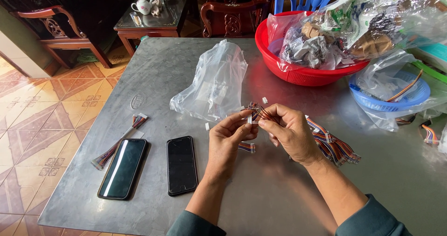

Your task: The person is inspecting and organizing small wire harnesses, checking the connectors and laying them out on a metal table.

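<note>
I see a grey metal table (279, 189) over tiled floor (42, 119); my left hand (230, 136) and right hand (288, 131) both pinch a multicoloured wire bundle (255, 111) between them.

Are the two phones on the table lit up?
No, both phones, the left one and the right one, lie flat on the metal table with dark screens.

A grey metal surface (279, 194) carries two dark phones (181, 165) lying side by side near its front edge, with a bundle of coloured wires (118, 142) just left of them. A crumpled clear plastic bag (214, 82) lies mid-surface. At the far right stand a red basin (298, 73) and a blue basket (409, 98); more coloured wire bundles (335, 147) lie nearer.
</note>
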